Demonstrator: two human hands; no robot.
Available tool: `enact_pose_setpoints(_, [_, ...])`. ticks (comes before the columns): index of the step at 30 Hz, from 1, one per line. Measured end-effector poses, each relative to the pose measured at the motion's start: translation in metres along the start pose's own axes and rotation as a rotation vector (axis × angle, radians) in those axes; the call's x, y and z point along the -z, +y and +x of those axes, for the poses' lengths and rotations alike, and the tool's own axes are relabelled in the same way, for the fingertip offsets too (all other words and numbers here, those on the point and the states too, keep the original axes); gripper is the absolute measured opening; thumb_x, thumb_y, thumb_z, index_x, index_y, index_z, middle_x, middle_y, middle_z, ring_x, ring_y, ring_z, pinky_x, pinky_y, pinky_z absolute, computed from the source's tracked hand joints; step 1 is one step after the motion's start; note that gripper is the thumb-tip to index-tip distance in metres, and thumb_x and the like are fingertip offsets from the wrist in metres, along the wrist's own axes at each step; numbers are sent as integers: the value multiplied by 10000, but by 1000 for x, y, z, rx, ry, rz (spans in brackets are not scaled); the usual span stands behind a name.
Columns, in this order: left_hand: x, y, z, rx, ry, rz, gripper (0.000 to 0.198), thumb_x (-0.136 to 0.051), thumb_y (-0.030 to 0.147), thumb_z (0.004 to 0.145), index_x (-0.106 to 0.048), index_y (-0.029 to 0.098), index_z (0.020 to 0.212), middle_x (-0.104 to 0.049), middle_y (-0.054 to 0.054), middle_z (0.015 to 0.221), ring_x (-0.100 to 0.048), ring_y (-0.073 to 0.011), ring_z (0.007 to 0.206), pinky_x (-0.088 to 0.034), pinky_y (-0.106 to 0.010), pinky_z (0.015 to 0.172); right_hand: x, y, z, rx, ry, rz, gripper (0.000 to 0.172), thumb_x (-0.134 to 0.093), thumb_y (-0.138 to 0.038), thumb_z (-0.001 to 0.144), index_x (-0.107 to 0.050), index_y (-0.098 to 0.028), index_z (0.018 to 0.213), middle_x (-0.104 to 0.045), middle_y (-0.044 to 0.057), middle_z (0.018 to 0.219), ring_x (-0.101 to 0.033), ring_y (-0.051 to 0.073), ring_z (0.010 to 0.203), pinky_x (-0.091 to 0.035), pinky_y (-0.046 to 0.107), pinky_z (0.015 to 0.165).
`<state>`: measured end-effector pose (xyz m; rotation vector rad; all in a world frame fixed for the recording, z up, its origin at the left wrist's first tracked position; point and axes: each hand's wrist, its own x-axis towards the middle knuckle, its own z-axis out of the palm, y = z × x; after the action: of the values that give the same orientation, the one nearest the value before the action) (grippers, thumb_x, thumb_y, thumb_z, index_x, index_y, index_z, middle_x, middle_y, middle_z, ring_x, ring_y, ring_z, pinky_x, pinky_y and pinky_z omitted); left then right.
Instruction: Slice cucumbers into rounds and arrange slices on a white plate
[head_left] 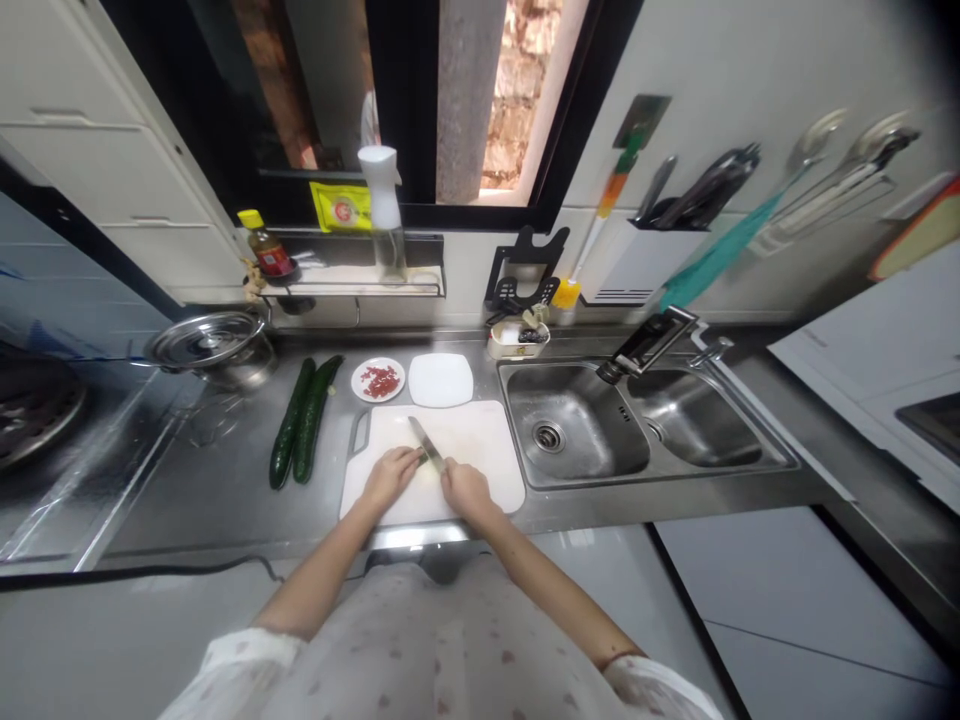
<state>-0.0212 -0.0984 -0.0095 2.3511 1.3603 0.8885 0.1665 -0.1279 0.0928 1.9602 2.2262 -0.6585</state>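
My right hand is closed round the handle of a kitchen knife, whose blade points up and left over the white cutting board. Close to the blade, my left hand has its fingers pressed together on the board. A small greenish bit shows at those fingertips, too small to name. Pale scraps, hard to make out, lie on the board between the hands. Behind the board are a round plate of chopped red pieces and a white square plate. Two cucumbers lie to the left.
A double steel sink with a black faucet adjoins the board on the right. A lidded steel pot stands at the back left. Above, a shelf carries a sauce bottle and a spray bottle. A knife holder hangs on the wall.
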Motion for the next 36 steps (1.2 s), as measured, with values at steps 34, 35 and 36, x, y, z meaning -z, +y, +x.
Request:
enact_pose_setpoints(34, [-1, -7, 3, 13, -45, -62, 275, -495, 232, 925, -667, 217, 1139, -696, -69, 1019, -631, -173, 937, -504, -304, 837, -4, 5, -8, 26, -157, -26, 310, -380, -116, 887, -575, -119, 1128, -670, 154, 1014, -635, 230, 963, -446, 292, 755])
enact_pose_setpoints(35, [-1, -7, 4, 15, -45, -62, 273, -495, 233, 925, -669, 215, 1135, -696, -69, 1020, -631, -174, 937, -504, -305, 838, -4, 5, -6, 31, -152, -25, 311, -377, -115, 885, -578, -116, 1121, -672, 154, 1008, -638, 232, 956, -449, 294, 751])
enact_pose_setpoints(36, [-1, -7, 4, 17, -43, -62, 271, -495, 235, 925, -671, 215, 1130, -697, -70, 1019, -631, -174, 936, -504, -304, 838, -5, 5, -4, 35, -143, -25, 313, -373, -112, 882, -581, -114, 1116, -674, 154, 1003, -641, 233, 950, -451, 295, 748])
